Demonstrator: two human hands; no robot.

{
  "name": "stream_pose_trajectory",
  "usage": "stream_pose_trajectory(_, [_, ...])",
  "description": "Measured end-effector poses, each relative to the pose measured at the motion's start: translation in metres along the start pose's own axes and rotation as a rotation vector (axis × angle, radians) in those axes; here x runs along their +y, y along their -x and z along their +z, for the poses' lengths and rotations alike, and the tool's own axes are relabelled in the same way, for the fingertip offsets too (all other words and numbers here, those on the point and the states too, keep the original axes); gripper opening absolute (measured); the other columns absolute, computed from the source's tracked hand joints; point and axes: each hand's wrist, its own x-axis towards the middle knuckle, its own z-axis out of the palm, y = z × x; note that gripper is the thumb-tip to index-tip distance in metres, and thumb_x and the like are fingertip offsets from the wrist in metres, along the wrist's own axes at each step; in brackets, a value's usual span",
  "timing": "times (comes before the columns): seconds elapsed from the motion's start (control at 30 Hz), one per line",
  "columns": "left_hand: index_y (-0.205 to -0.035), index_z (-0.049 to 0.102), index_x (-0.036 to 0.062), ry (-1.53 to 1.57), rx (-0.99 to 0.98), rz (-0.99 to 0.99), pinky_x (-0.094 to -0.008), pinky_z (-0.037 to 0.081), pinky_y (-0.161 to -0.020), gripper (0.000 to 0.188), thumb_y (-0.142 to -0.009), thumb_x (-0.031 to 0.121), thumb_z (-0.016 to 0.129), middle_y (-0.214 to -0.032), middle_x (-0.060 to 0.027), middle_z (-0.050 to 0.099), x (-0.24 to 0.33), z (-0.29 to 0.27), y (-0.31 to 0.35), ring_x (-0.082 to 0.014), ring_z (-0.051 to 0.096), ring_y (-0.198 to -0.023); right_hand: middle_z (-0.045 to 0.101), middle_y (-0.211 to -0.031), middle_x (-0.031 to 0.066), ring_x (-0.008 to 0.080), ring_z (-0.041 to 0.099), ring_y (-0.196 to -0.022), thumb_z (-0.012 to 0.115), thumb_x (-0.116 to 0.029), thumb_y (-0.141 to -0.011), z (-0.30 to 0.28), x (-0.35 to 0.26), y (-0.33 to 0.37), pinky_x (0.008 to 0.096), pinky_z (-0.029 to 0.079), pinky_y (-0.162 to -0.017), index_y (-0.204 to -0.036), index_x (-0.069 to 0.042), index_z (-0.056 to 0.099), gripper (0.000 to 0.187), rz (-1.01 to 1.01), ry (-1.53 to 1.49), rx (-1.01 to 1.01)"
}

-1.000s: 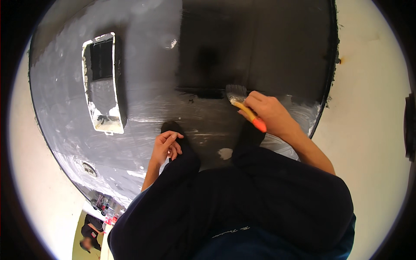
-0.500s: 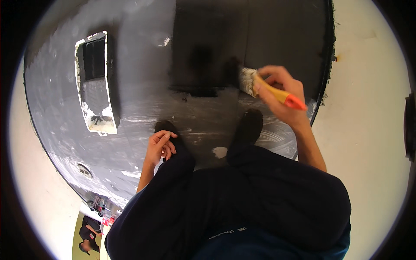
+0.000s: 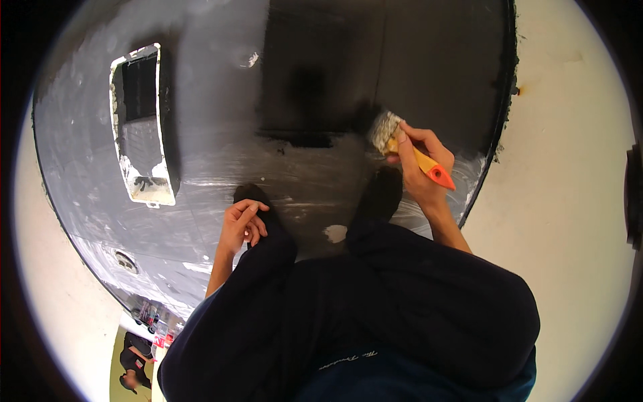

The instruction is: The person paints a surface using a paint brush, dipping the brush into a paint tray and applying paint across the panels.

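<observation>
In my right hand [image 3: 427, 169] is a paintbrush [image 3: 423, 161] with a yellow handle and an orange end. Its ferrule is crusted with pale and dark paint, and the blurred bristles touch the floor at the edge of a fresh black painted area [image 3: 442, 60]. My left hand [image 3: 242, 224] hangs over my left leg, fingers loosely bent and apart, with nothing in it. To the left on the grey floor [image 3: 214, 87] stands a white paint tray [image 3: 149, 191], its inside coated with black paint.
My dark shoes [image 3: 383, 194] stand on streaky grey floor just below the black area. A round fitting [image 3: 125, 262] is set in the floor at lower left. Pale walls [image 3: 556, 134] border both sides. Another person [image 3: 136, 355] is at the far lower left, near bottles.
My right hand has drawn the brush a little down and left, and the handle now points more steeply downward. My left hand stays over the leg.
</observation>
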Motion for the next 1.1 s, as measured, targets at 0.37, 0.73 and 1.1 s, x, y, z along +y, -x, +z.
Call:
stream_pose_trajectory(0.37, [-0.110,0.069,-0.0031,0.002,-0.016,0.031,-0.0197,0.030,-0.034,0.033,-0.110,0.028,0.055,-0.065,-0.0170,0.069,0.000,0.001,0.000,-0.0124,0.054,-0.036,0.074,-0.082,0.0110,0.0126,0.073,-0.066,0.072,-0.002,-0.094,0.003,0.006,-0.002,0.0265,0.055,-0.061,-0.103,0.004,0.073,0.011,-0.077,0.008,0.029])
stream_pose_trajectory(0.73, [-0.110,0.069,-0.0031,0.013,-0.025,0.020,-0.0198,0.030,-0.033,0.034,-0.109,0.029,0.057,-0.065,-0.0169,0.070,0.000,0.002,-0.002,-0.0123,0.055,-0.036,0.075,-0.078,0.0091,0.0109,0.072,-0.063,0.070,-0.003,-0.096,-0.011,0.013,-0.002,0.0230,0.055,-0.059,-0.105,0.004,0.073,0.012,-0.086,0.094,-0.030])
stream_pose_trajectory(1.1, [-0.109,0.068,-0.0041,-0.021,0.002,0.002,-0.0206,0.031,-0.033,0.034,-0.109,0.028,0.057,-0.065,-0.0189,0.069,0.001,0.001,-0.001,-0.0139,0.055,-0.036,0.075,-0.099,0.0141,0.0144,0.074,-0.083,0.075,-0.009,-0.098,-0.030,-0.016,-0.051,0.0248,0.062,-0.074,-0.115,0.008,0.071,0.025,0.083,-0.194,0.070])
